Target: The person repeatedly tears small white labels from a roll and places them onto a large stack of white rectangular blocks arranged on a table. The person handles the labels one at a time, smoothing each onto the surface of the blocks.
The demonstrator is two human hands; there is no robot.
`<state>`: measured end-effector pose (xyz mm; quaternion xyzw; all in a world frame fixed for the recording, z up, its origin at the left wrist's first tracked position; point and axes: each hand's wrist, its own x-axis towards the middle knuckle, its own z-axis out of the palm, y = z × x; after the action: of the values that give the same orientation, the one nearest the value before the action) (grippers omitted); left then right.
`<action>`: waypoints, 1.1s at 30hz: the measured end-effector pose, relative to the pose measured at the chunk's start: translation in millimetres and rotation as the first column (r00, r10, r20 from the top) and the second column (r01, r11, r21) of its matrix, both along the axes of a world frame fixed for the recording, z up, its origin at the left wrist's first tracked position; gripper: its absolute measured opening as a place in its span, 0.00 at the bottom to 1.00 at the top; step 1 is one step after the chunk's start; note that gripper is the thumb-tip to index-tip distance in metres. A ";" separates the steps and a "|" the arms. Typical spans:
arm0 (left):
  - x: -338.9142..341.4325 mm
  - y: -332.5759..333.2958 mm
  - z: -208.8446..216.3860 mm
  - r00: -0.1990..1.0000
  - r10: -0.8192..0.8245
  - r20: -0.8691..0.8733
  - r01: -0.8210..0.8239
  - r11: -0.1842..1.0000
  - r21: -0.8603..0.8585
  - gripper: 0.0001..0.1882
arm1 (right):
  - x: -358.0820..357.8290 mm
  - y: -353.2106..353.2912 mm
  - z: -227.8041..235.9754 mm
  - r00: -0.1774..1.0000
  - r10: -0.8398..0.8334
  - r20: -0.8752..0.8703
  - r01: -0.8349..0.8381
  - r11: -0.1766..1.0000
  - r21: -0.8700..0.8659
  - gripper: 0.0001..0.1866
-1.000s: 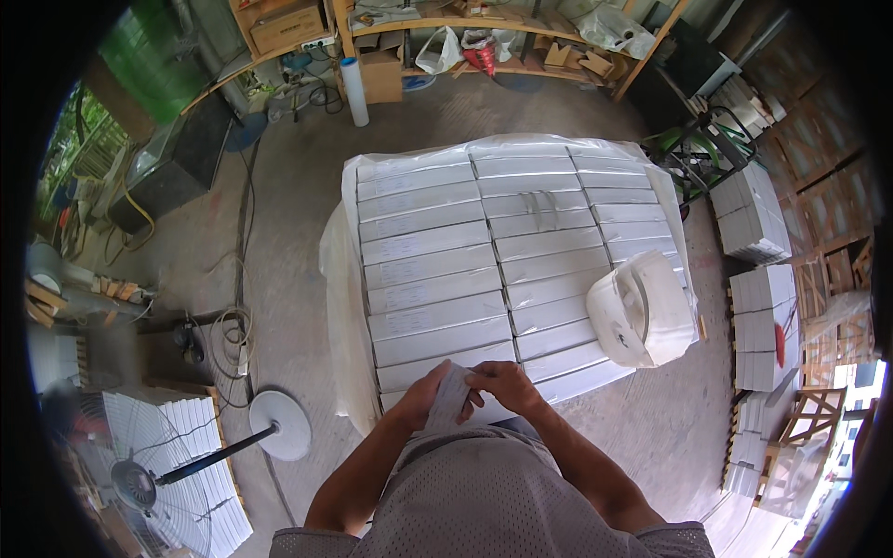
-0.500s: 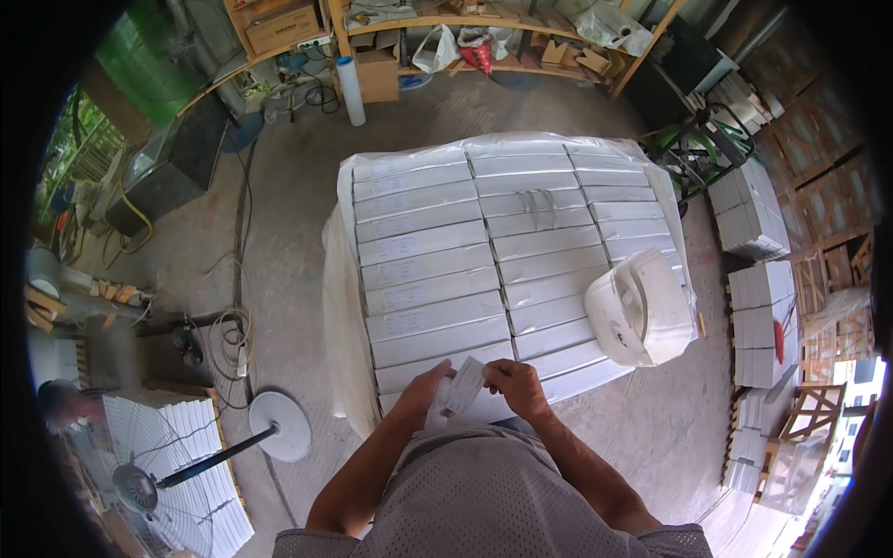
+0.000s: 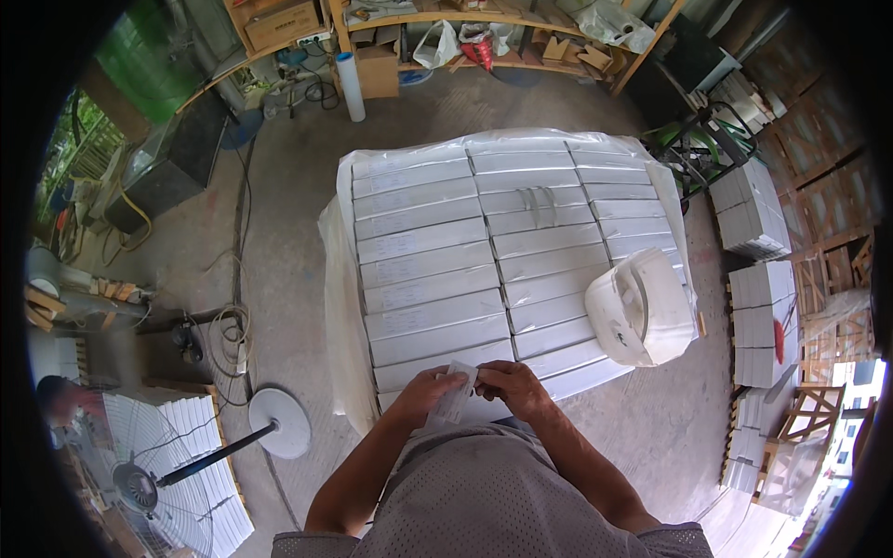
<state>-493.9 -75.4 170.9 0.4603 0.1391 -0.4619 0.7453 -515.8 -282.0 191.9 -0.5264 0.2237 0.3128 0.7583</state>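
Observation:
In front of my body, my left hand (image 3: 428, 392) is closed around a small white label sheet (image 3: 455, 398) with faint print on it. The fingers of my right hand (image 3: 516, 387) are pinched at the sheet's upper right corner. Whether a separate slip is between those right fingertips is too small to tell. Both hands are over the near edge of a wide stack of long white boxes (image 3: 423, 244), partly wrapped in clear film (image 3: 342, 307). On the stack's right side sits a white plastic tub (image 3: 621, 312) with a cut-out opening.
A pedestal fan (image 3: 139, 488) with a round white base (image 3: 279, 423) stands at the left. More white cartons (image 3: 763, 321) are stacked along the right side. Wooden shelves (image 3: 446, 19) and an upright white roll (image 3: 351, 88) are at the back. Cables (image 3: 233, 335) lie on the floor.
The label sheet has tilted more upright, and my right fingers have shifted slightly left, closer to my left hand. The boxes and tub have stayed put.

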 end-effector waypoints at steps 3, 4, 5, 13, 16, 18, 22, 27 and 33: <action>-0.1 2.0 -4.9 0.999 -0.039 0.018 0.039 0.999 0.001 0.17 | 0.0 0.7 -4.3 1.000 0.001 -0.006 -0.001 1.000 0.014 0.17; -0.3 2.5 -4.8 0.999 -0.039 0.020 0.039 0.999 0.007 0.17 | 0.1 0.9 -4.7 1.000 0.007 -0.003 -0.007 1.000 0.017 0.17; -0.2 3.0 -3.5 0.999 -0.039 0.023 0.039 0.999 0.013 0.17 | -0.3 1.1 -6.5 1.000 0.004 -0.006 -0.004 1.000 0.022 0.17; 0.7 5.0 -4.1 0.995 -0.081 0.065 0.074 0.991 0.110 0.17 | -0.1 2.6 -8.4 1.000 0.009 0.008 -0.009 1.000 0.002 0.17; 0.1 4.6 -6.1 0.994 -0.075 0.076 0.065 0.990 0.123 0.17 | -0.1 2.8 -16.1 0.998 0.042 0.049 -0.038 0.996 -0.081 0.15; -0.1 4.2 -8.1 0.992 -0.078 0.098 0.064 0.988 0.138 0.17 | 0.8 3.9 -13.7 0.991 0.105 0.081 -0.085 0.973 -0.213 0.15; 1.8 1.8 -2.2 0.991 -0.087 0.098 0.069 0.982 0.174 0.17 | -0.2 9.8 -15.4 0.955 0.242 0.173 -0.132 0.865 -0.484 0.15; 2.9 3.9 0.4 0.992 -0.093 0.090 0.071 0.972 0.226 0.18 | 7.7 6.8 5.1 0.989 0.135 0.058 -0.117 0.961 -0.250 0.15; 2.1 7.9 -7.7 0.987 -0.113 0.112 0.090 0.977 0.191 0.19 | 4.2 3.4 -7.8 0.994 0.102 0.040 -0.095 0.984 -0.152 0.15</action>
<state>-491.8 -67.6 163.2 0.5616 0.1120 -0.4553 0.6818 -511.5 -278.6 184.1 -0.5995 0.2021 0.3194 0.7055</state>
